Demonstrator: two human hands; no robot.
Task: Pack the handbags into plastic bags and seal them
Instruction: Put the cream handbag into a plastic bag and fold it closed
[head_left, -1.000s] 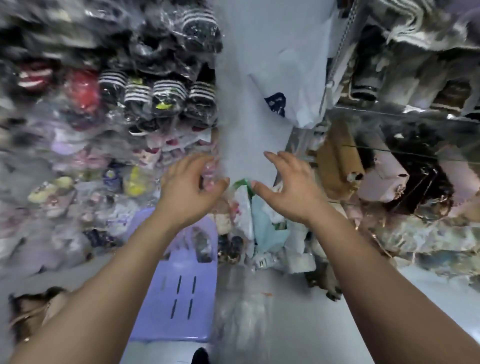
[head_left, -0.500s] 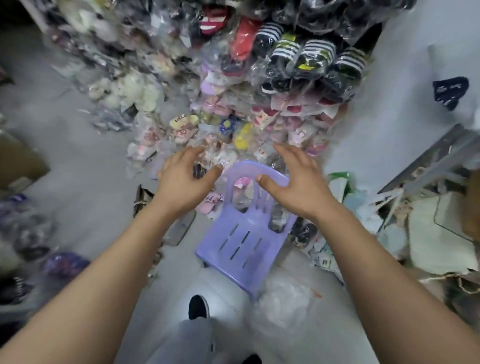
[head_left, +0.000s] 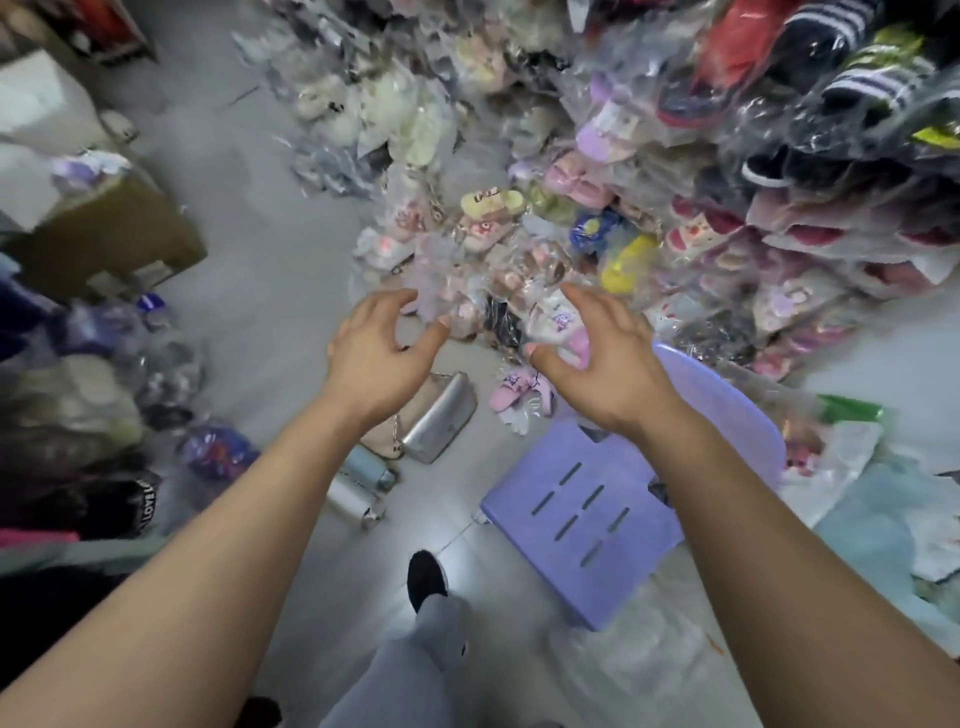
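Light's soft and even, apart from a bright glare patch on the floor tiles (head_left: 467, 540) below the wrists. The left hand (head_left: 374, 364) and right hand (head_left: 608, 369) look fairly sharp, but the bagged slippers (head_left: 488, 208) beyond the fingertips are motion-smeared, and the edges out to both sides bend fisheye-style.

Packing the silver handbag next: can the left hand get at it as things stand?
Probably yes. The silver handbag lies uncovered on the floor below the open left hand, with only a beige bag against its side; the person would have to bend down.
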